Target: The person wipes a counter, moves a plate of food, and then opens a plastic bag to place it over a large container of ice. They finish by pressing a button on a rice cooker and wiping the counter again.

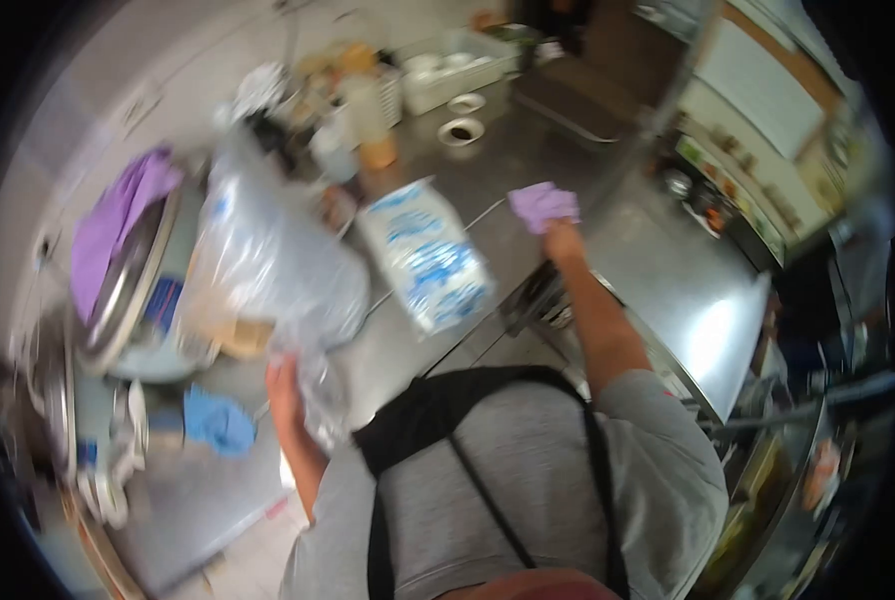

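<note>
My left hand [286, 395] is closed around the gathered end of a large clear plastic bag [283, 240], which bulges over the left part of the counter. At the right, my right hand [565, 240] is closed on a crumpled purple cloth [544, 204] at the steel counter's surface. Between the two hands lies a white plastic package with blue print [428, 258]. Motion blur hides the separate fingers and whatever is inside the clear bag.
Behind the package stand a bottle with orange contents [373, 125], a white basket [458, 75] and a small white bowl [461, 131]. Lidded rice cookers [138, 270] stand at the left, one draped with a purple cloth [123, 220]. A blue cloth [220, 422] lies nearby.
</note>
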The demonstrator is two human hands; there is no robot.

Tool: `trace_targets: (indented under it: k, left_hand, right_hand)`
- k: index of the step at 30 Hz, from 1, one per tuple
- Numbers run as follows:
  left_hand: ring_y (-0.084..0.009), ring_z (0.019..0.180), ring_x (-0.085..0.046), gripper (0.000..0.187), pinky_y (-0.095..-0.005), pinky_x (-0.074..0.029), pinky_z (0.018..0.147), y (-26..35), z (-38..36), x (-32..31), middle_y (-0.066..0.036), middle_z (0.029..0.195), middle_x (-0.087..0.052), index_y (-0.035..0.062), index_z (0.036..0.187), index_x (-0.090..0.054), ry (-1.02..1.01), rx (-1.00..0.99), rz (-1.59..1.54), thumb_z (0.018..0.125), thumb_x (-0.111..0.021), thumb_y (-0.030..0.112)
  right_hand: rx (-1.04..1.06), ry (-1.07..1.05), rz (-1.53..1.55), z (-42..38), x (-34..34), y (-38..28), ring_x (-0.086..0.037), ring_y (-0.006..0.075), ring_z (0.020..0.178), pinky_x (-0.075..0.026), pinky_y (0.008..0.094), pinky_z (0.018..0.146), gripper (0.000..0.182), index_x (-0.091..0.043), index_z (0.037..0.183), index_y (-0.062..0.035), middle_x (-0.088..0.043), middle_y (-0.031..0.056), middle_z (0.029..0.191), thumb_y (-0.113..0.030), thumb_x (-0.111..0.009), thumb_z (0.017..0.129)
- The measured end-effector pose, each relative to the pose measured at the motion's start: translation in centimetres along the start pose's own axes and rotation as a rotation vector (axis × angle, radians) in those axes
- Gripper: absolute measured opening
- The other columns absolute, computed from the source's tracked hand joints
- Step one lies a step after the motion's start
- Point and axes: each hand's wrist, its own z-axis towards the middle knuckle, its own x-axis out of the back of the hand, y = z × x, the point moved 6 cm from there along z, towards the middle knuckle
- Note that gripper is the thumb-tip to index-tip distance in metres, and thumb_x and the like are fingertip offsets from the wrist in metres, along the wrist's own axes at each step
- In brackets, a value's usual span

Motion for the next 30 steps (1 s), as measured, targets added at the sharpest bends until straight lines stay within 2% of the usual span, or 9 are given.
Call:
trace_targets:
  k: [3, 8, 13, 15, 19, 21, 24, 27, 30]
  left_hand:
    - [-0.0114, 0.083, -0.049, 0.026, -0.0255, -0.038, 0.073, -0.1, 0.3, -1.5, -0.005, 0.090, -0.055, -0.0002, 0.097, -0.053, -0.149, -0.016, 0.011, 0.081, -0.050, 0.020]
    - [-0.0120, 0.083, -0.049, 0.025, -0.0256, -0.038, 0.074, 0.1, 0.4, -2.8, -0.004, 0.090, -0.054, 0.0005, 0.098, -0.052, -0.304, -0.003, 0.040, 0.081, -0.050, 0.019]
    - [-0.0125, 0.080, -0.049, 0.027, -0.0258, -0.039, 0.073, 2.1, 1.8, -4.6, -0.004, 0.089, -0.055, 0.0000, 0.099, -0.052, -0.484, -0.055, 0.163, 0.080, -0.052, 0.020]
    - [-0.0124, 0.078, -0.049, 0.028, -0.0261, -0.039, 0.072, 1.5, 3.4, -5.3, -0.005, 0.088, -0.056, -0.0005, 0.099, -0.052, -0.581, -0.094, 0.184, 0.079, -0.052, 0.020]
    - [-0.0119, 0.076, -0.050, 0.025, -0.0264, -0.040, 0.071, 3.8, 2.0, -9.4, -0.005, 0.086, -0.056, -0.0010, 0.097, -0.052, -0.720, -0.103, 0.161, 0.078, -0.053, 0.015]
    - [-0.0112, 0.075, -0.050, 0.023, -0.0260, -0.040, 0.070, 4.1, 1.2, -11.0, -0.004, 0.085, -0.056, -0.0010, 0.096, -0.052, -0.839, -0.077, 0.114, 0.077, -0.053, 0.013]
    - [-0.0093, 0.072, -0.049, 0.018, -0.0248, -0.040, 0.066, 4.8, 0.6, -11.5, -0.003, 0.081, -0.056, -0.0003, 0.092, -0.053, -0.881, -0.130, 0.124, 0.077, -0.053, 0.010]
    - [-0.0067, 0.067, -0.047, 0.013, -0.0226, -0.039, 0.063, 3.9, 1.1, -10.6, -0.001, 0.077, -0.055, 0.0010, 0.087, -0.053, -0.903, -0.108, 0.110, 0.077, -0.053, 0.010]
    - [-0.0049, 0.062, -0.044, 0.008, -0.0208, -0.037, 0.058, 3.6, 1.2, -9.6, 0.001, 0.071, -0.053, 0.0021, 0.080, -0.052, -0.864, -0.082, 0.000, 0.078, -0.052, 0.010]
  right_hand:
    - [0.048, 0.110, 0.063, 0.2, 0.8, -1.4, -0.054, 0.0328, 0.085, -0.043, 0.0401, 0.076, 0.021, -0.055, 0.086, -0.0030, -0.054, 0.0200, 0.093, -0.016, -0.041, 0.078]
    - [0.323, 0.034, 0.210, -4.8, 0.6, -9.0, -0.055, 0.0296, 0.080, -0.044, 0.0382, 0.070, 0.017, -0.055, 0.081, -0.0049, -0.056, 0.0158, 0.080, -0.018, -0.047, 0.073]
    - [0.182, -0.028, 0.188, -8.7, 2.1, -11.6, -0.050, 0.0311, 0.091, -0.040, 0.0372, 0.079, 0.033, -0.053, 0.098, -0.0066, -0.051, 0.0170, 0.098, -0.022, -0.055, 0.069]
    - [0.347, -0.160, 0.395, -10.6, 4.5, -14.9, -0.045, 0.0334, 0.098, -0.037, 0.0385, 0.084, 0.050, -0.047, 0.109, -0.0044, -0.045, 0.0188, 0.107, -0.030, -0.060, 0.068]
    - [0.741, -0.154, 0.857, -17.4, 8.5, -23.1, -0.040, 0.0295, 0.105, -0.035, 0.0349, 0.087, 0.070, -0.034, 0.120, -0.0002, -0.041, 0.0189, 0.111, -0.032, -0.066, 0.066]
    - [0.718, -0.319, 0.977, -20.1, 9.6, -25.2, -0.046, 0.0241, 0.099, -0.039, 0.0323, 0.081, 0.071, -0.031, 0.122, -0.0009, -0.046, 0.0165, 0.106, -0.029, -0.066, 0.067]
    - [0.510, -0.561, 0.974, -20.5, 7.6, -25.7, -0.053, 0.0177, 0.085, -0.042, 0.0291, 0.071, 0.053, -0.042, 0.111, -0.0007, -0.054, 0.0117, 0.093, -0.026, -0.065, 0.069]
    - [0.589, -0.408, 1.025, -19.5, 6.6, -25.1, -0.053, 0.0102, 0.069, -0.043, 0.0248, 0.062, 0.030, -0.052, 0.090, -0.0009, -0.057, 0.0048, 0.076, -0.023, -0.062, 0.073]
    - [0.485, -0.406, 1.093, -19.6, 7.2, -24.6, -0.049, 0.0062, 0.064, -0.040, 0.0228, 0.057, 0.020, -0.053, 0.075, -0.0021, -0.055, 0.0006, 0.069, -0.021, -0.059, 0.076]
